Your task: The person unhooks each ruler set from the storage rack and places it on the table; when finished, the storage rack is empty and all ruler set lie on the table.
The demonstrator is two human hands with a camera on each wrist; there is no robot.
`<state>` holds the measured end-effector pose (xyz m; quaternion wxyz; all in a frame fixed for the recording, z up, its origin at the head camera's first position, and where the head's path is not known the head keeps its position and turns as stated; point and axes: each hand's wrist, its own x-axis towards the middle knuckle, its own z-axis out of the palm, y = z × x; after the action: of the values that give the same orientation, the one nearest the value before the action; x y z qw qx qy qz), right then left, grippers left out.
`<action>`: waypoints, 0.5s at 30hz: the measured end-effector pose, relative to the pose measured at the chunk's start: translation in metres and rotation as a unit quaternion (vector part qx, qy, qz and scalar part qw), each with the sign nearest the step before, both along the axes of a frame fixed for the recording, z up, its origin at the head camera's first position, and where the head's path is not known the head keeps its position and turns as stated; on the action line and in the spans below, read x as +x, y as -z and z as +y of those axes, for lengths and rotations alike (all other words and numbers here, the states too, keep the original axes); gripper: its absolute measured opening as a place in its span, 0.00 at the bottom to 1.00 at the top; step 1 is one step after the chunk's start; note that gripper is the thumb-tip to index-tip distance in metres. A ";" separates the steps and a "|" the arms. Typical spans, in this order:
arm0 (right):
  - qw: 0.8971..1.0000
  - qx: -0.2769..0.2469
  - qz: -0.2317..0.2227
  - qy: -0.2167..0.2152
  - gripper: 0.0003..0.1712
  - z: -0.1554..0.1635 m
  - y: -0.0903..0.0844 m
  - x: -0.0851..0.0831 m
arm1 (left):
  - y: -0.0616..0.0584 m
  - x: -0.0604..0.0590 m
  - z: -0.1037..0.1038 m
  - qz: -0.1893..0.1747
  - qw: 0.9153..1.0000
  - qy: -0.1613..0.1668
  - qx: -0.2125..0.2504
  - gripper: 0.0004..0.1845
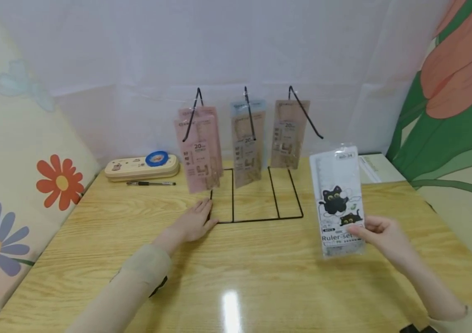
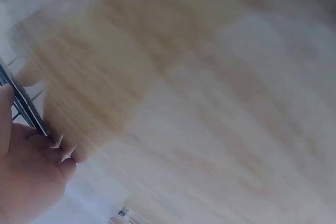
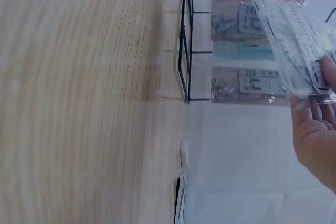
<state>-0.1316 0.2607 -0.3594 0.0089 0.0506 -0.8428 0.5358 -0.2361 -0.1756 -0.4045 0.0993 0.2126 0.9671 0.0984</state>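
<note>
A person's right grip [image 1: 381, 238] pinches a clear-wrapped ruler-set packet [image 1: 337, 203], printed with black cats, between thumb and fingers at its lower right edge, holding it upright above the tabletop [image 1: 269, 268], just right of a black wire rack [image 1: 256, 220]. The left grip [image 1: 192, 222] touches the left front corner of the rack's base; whether it closes round the wire cannot be told. From the rack's hooks hang pink packets [image 1: 200, 159] at left, a brown packet [image 1: 247, 152] before a blue one at centre, and another brown one at right. Farther left, a black pen [image 1: 150, 183] lies before a cream pencil case [image 1: 129, 170] topped by a blue disc [image 1: 156, 158].
</note>
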 end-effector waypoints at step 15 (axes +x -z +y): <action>0.970 0.188 -0.155 0.017 0.33 0.029 0.019 -0.058 | -0.001 0.001 0.000 0.012 1.000 0.013 -0.008 0.34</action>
<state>-0.1893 0.2894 -0.3782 -0.1223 -0.0470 -0.9203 0.3687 -0.2353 -0.1755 -0.4036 0.0908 0.2250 0.9662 0.0865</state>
